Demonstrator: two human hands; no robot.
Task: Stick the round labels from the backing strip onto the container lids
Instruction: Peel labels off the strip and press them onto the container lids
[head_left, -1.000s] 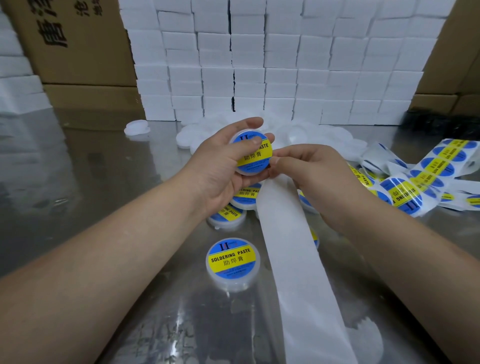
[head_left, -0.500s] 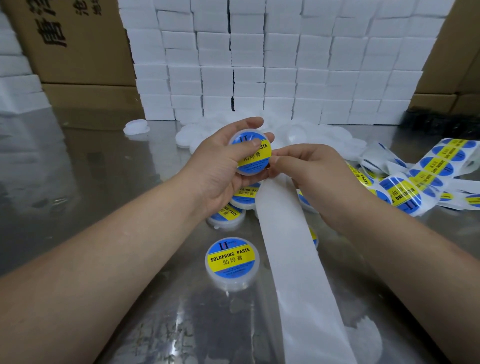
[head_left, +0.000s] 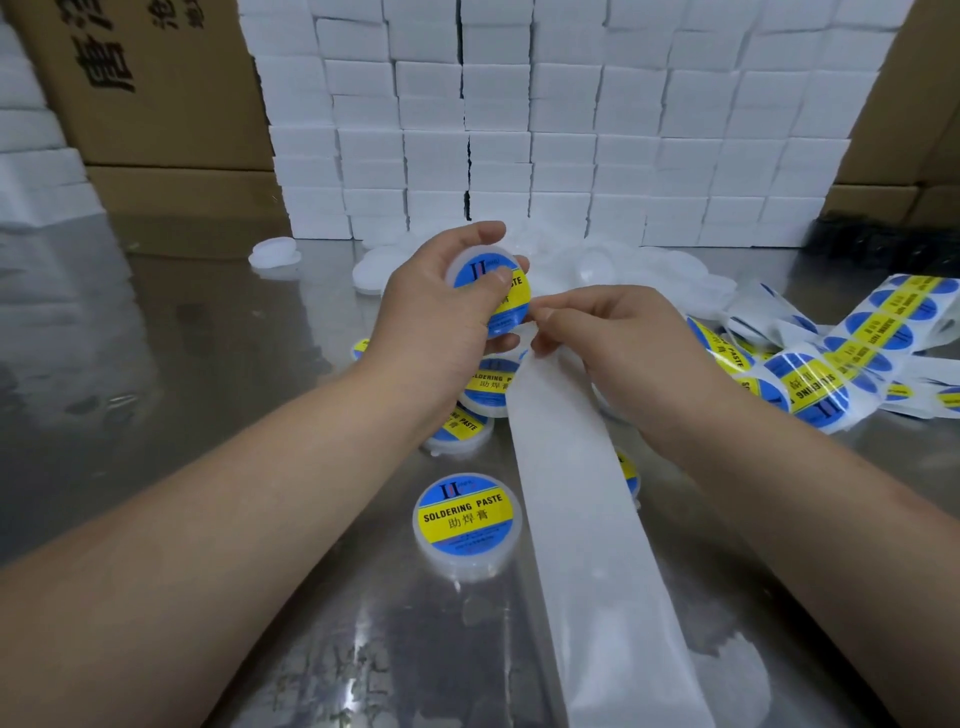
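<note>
My left hand (head_left: 436, 322) grips a white round lid (head_left: 506, 306) bearing a blue and yellow label, thumb pressed across the label's top. My right hand (head_left: 618, 348) pinches the white backing strip (head_left: 582, 519), which runs bare down toward me. Beyond my right hand the strip (head_left: 852, 353) continues to the right with several round labels on it. A labelled lid (head_left: 466, 522) lies flat on the table in front. Other labelled lids (head_left: 485, 387) lie partly hidden under my left wrist and under the strip.
A heap of plain white lids (head_left: 670, 265) lies behind my hands, with one more (head_left: 275, 252) at the left. A wall of stacked white boxes (head_left: 545, 130) and brown cartons (head_left: 150, 88) stands at the back of the shiny metal table (head_left: 182, 364).
My left thumb has slid upward across the label on the held lid. My right hand stays pinched on the strip in nearly the same place.
</note>
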